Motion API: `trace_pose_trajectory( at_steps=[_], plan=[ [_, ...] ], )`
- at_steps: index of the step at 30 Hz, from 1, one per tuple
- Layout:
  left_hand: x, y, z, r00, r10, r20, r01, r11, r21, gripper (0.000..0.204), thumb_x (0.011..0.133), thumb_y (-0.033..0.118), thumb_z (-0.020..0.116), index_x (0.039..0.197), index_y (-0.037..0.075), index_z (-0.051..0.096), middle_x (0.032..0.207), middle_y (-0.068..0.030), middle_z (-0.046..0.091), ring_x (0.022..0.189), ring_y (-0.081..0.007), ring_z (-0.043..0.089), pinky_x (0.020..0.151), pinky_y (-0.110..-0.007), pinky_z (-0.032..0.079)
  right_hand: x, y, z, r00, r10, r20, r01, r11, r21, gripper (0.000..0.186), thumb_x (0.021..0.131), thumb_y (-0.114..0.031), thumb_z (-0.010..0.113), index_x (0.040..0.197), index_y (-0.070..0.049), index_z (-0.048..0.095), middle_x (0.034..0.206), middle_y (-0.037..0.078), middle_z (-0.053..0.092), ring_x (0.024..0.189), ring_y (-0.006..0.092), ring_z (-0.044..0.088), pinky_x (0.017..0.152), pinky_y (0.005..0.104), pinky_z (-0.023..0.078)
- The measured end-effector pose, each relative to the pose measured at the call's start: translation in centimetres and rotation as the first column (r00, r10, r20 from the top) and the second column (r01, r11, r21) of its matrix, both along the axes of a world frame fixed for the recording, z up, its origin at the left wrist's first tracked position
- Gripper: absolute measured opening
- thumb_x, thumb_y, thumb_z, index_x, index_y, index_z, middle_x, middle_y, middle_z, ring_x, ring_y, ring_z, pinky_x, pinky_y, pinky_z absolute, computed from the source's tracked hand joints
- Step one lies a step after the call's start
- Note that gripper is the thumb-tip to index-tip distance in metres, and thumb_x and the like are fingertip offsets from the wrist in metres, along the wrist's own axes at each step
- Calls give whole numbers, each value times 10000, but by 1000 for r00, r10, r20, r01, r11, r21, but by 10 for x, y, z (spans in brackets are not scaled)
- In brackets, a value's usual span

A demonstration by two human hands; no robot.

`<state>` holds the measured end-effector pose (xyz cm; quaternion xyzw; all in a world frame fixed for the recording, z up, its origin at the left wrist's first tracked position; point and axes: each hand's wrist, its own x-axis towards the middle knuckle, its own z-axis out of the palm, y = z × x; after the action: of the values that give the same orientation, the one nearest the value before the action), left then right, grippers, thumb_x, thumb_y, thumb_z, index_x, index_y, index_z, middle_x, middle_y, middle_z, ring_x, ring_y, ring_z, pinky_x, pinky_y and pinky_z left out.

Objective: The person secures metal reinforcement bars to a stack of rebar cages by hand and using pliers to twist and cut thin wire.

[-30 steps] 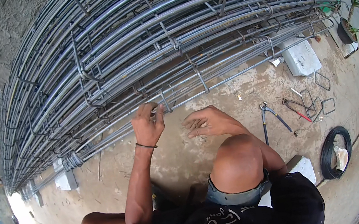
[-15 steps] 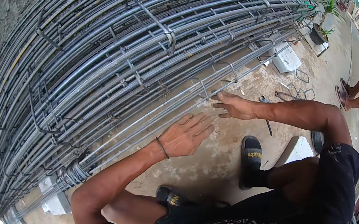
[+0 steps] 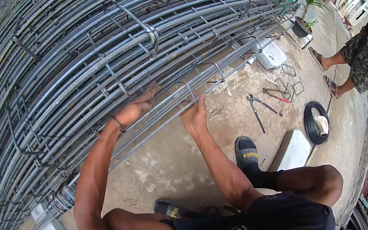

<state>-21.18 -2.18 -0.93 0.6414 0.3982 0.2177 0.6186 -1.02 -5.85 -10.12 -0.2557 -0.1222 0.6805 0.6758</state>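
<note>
Steel rebar cages (image 3: 152,37) lie stacked beyond the person, their long bars tied to bent stirrups. Among the front bars, the left hand (image 3: 138,107) has fingers partly extended; whether it grips anything cannot be told. The right hand (image 3: 195,117) is half curled at the lowest ribbed bar, thumb raised, its grip unclear. A dark round pot (image 3: 299,28) holds a leafy green plant (image 3: 310,23).
</note>
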Motion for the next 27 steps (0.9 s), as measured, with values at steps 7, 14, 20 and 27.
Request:
trace_pose_trajectory(
  at_steps=[7,14,20,27],
  plan=[
    [8,16,-11,971,96,217,-65,987,-144,447,952,170,474,1383,67,415,1456,-78,370,1348,-209,328,1097,-289,253,2,13,-13,994,-46,100,48,999,-19,760,780,-522,640,1359,-123,352,1327,71,421,1222,245,393,1038,449,296],
    [56,39,-40,928,72,366,-88,996,29,572,941,507,425,1340,100,475,1305,-105,525,1197,-201,475,1015,-316,365,6,2,-11,942,23,336,32,987,-156,940,689,-515,698,1385,-149,184,1354,96,316,1241,263,319,998,482,274],
    [54,56,-53,985,-143,-98,168,928,333,535,963,506,390,972,34,642,830,-53,639,798,-147,576,742,-305,482,1,-5,3,948,75,308,-26,987,-158,924,696,-554,662,1372,-141,186,1323,97,344,1191,273,379,958,453,306],
    [31,28,-22,992,45,-122,-53,997,-62,701,936,597,322,1061,-20,631,1016,-130,622,983,-209,561,898,-346,434,-26,-18,-7,938,47,343,15,984,-176,819,742,-652,539,1331,-114,356,1274,60,444,1118,215,445,912,379,320]
  ],
)
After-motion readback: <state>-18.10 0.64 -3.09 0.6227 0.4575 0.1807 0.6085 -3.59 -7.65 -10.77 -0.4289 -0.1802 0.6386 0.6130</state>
